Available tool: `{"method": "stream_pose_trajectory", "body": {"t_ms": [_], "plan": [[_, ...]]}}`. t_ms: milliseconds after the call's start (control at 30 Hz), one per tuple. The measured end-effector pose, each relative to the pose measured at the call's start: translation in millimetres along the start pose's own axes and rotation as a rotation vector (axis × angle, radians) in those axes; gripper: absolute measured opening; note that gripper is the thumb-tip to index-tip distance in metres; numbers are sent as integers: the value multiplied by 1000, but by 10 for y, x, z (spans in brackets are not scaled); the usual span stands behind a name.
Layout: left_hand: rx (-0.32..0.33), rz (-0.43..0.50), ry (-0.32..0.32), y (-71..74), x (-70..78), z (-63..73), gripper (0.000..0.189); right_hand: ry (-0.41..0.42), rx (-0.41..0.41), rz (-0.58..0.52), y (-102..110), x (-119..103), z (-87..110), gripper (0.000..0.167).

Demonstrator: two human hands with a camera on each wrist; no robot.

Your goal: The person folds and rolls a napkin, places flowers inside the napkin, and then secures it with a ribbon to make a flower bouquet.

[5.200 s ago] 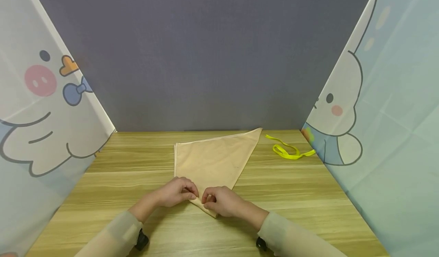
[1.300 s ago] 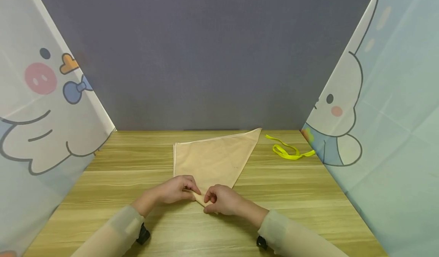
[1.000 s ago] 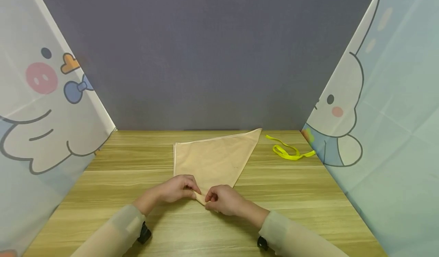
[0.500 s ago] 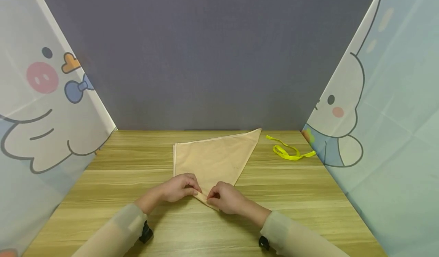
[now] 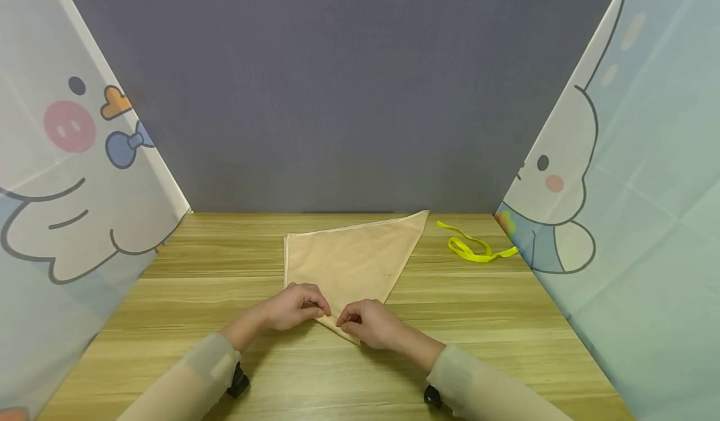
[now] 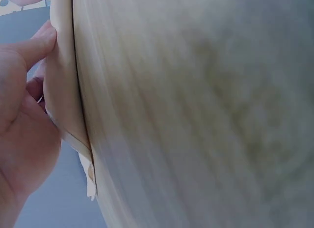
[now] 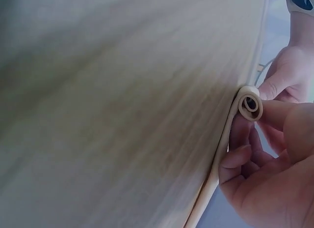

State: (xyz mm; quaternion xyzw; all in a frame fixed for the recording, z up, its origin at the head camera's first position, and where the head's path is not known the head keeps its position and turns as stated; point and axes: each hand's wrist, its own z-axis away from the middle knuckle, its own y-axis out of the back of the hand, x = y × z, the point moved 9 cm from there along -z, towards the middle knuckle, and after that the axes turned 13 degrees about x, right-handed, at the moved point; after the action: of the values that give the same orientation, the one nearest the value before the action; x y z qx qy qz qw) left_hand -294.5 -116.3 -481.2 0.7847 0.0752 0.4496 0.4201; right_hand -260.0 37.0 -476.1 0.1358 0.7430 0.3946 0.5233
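Note:
A beige cloth (image 5: 345,258) lies on the table, its near edge wound into a narrow roll. In the right wrist view the rolled end (image 7: 250,104) shows as a small spiral. My left hand (image 5: 295,307) pinches the left part of the roll; in the left wrist view its thumb presses along the rolled edge (image 6: 63,75). Close beside it, my right hand (image 5: 371,324) holds the roll near its right end, thumb and curled fingers on either side of the spiral. The fingertips of both hands are partly hidden behind the roll in the wrist views.
A yellow ribbon (image 5: 472,255) lies loosely looped at the back right of the wooden table (image 5: 225,252). A grey panel (image 5: 337,96) stands behind the table. Cartoon-printed side panels (image 5: 635,221) flank it.
Compared with about five seconds ago, the rolled near edge sits slightly farther from me and both hands have shifted slightly forward with it. The ribbon has not moved.

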Motion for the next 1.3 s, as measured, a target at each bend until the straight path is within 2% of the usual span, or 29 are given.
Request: {"method": "stream_pose_trajectory", "body": {"t_ms": [100,233,300,467,600,767,967,1200,1300], "plan": [[-10,-26,3,-9,4,3,11,16,-3,62,-2,-20,-5,10],[-20,-47,16,-21,20,0,15,96,8,204,6,-118,0,6],[-11,-72,-4,-12,52,-6,19,126,15,257,6,-158,6,10],[28,-119,-64,22,141,-13,22,134,18,307,-20,-173,2,16],[26,-122,-77,28,156,-5,23,148,20,348,-42,-168,-7,17],[15,-139,-103,39,119,15,25,160,21,357,-46,-182,-13,17],[55,-180,-113,100,59,29,28,163,42,333,-28,-171,-21,13],[99,-117,-89,150,23,24,10,110,52,245,10,-100,-26,8],[98,-101,-75,152,1,23,7,98,54,215,30,-69,-26,8]]}}
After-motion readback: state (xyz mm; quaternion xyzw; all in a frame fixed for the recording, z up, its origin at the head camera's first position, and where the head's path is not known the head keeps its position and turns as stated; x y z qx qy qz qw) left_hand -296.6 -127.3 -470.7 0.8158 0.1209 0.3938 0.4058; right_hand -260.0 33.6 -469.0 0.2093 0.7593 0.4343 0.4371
